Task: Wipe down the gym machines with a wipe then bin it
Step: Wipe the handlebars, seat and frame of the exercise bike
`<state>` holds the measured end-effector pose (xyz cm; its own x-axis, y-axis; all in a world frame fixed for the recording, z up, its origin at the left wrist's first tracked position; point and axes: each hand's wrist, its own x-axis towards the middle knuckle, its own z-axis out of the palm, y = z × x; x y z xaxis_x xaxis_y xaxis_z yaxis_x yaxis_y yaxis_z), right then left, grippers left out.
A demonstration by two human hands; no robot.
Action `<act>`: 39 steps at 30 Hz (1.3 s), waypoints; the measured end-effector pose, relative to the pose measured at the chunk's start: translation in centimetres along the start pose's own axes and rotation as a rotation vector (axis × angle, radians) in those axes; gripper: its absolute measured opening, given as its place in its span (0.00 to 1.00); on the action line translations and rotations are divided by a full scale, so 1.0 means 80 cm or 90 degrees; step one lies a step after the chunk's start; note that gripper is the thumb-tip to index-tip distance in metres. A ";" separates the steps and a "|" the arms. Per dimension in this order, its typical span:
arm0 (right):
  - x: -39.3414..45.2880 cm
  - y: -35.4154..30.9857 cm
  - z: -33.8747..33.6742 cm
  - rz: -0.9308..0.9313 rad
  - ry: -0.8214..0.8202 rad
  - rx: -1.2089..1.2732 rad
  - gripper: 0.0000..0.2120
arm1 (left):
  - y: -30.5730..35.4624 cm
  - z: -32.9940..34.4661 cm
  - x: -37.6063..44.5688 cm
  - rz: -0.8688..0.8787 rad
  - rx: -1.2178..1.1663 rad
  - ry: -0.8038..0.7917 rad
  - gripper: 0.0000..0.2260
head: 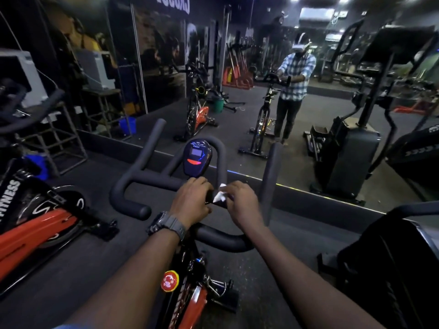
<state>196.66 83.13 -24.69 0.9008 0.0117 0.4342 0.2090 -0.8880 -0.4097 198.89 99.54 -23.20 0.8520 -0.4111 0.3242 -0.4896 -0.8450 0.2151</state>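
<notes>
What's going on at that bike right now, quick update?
Left hand grips the handlebar. Right hand presses the white wipe on the bar by the console. Nothing in the way.

White wipe [219, 197], black handlebar [152, 176], red-orange bike frame [197, 305].

Your 2 forearms reach up from the bottom of the frame and meet near its centre. Your left grip [193, 201], wrist banded, curls its fingers over and clasps downward. Just right of it, your right grip [241, 203] bends at the knuckles, fingertips pinching.
</notes>
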 end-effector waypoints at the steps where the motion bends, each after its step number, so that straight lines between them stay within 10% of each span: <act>1: 0.001 -0.001 0.006 -0.039 -0.009 -0.005 0.11 | -0.001 -0.002 0.000 -0.003 -0.012 -0.004 0.24; 5: -0.022 0.038 -0.013 -0.277 -0.083 -0.051 0.11 | -0.002 -0.002 0.000 -0.016 -0.037 0.002 0.21; 11: -0.004 0.010 -0.005 -0.127 -0.059 -0.055 0.06 | 0.006 0.000 0.003 -0.031 -0.013 0.016 0.15; 17: -0.010 0.043 -0.019 -0.332 -0.163 -0.157 0.06 | 0.005 0.001 0.001 -0.029 -0.009 0.005 0.16; 24: 0.014 0.014 -0.006 0.037 -0.027 -0.086 0.08 | 0.016 -0.006 0.009 -0.020 0.064 -0.027 0.16; 32: 0.072 0.019 -0.011 0.220 -0.286 -0.095 0.13 | 0.012 -0.011 0.013 -0.006 0.065 -0.018 0.14; 39: -0.001 0.010 -0.007 -0.059 0.027 -0.126 0.04 | 0.006 -0.006 0.012 -0.009 0.057 0.017 0.11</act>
<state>196.57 82.18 -24.62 0.8634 0.0809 0.4981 0.2072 -0.9569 -0.2037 199.40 98.93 -22.37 0.8527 -0.3911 0.3463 -0.4584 -0.8781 0.1370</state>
